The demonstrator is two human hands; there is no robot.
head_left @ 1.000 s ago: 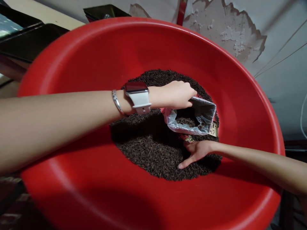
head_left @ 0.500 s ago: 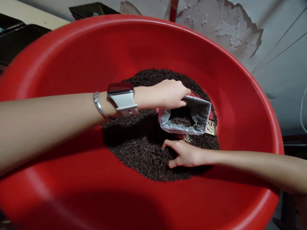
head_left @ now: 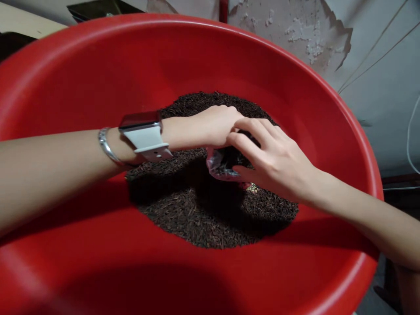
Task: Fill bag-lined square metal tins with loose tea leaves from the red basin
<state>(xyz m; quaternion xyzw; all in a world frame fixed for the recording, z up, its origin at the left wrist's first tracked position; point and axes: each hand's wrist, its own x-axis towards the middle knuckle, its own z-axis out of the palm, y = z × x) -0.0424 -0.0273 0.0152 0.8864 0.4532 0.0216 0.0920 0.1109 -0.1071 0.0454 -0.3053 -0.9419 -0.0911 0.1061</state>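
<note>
Dark loose tea leaves (head_left: 193, 218) lie heaped in the bottom of a large red plastic basin (head_left: 108, 78). My left hand (head_left: 215, 124), with a watch (head_left: 147, 135) and a silver bracelet (head_left: 106, 144) at the wrist, grips the rim of a box lined with a clear plastic bag (head_left: 216, 168). The box sits over the heap, mostly covered by my hands. Over its mouth is my right hand (head_left: 278, 159), palm down, fingers curved, with the thumb apart from them. Dark leaves show below the fingers, inside the lining.
Behind the basin stands a wall with peeling paint (head_left: 302, 35). Dark shiny packs (head_left: 101, 8) lie on a pale surface at the upper left. Thin cords (head_left: 377, 57) hang at the right. The basin's high rim surrounds both forearms.
My right hand has risen from the tea heap to the mouth of the lined box. My left hand keeps its grip on the rim. The view has shifted slightly.
</note>
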